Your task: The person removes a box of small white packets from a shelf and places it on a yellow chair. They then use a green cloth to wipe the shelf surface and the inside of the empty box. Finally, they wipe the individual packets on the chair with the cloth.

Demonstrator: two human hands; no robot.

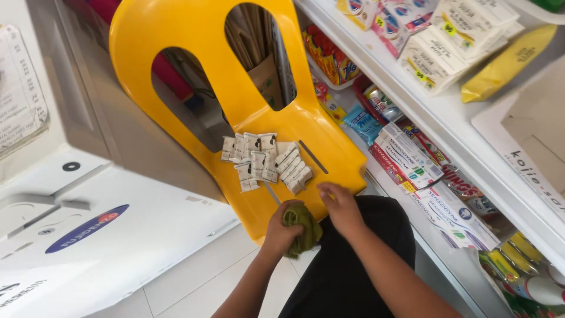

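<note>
Lower centre of frame: olive cloth [303,228] bunched in left hand [281,229], at front edge of yellow chair seat [329,150]. Cloth crumpled, hangs roughly downward, no clear long axis. Left hand clenched round it. Right hand [340,207] just beside cloth, fingers loosely curled, fingertips on seat edge, grasping nothing. White sachets [268,162] heaped mid-seat, above hands.

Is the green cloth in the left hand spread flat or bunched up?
Bunched up. The green cloth sits crumpled in the left hand, pressed at the yellow chair seat edge.
</note>
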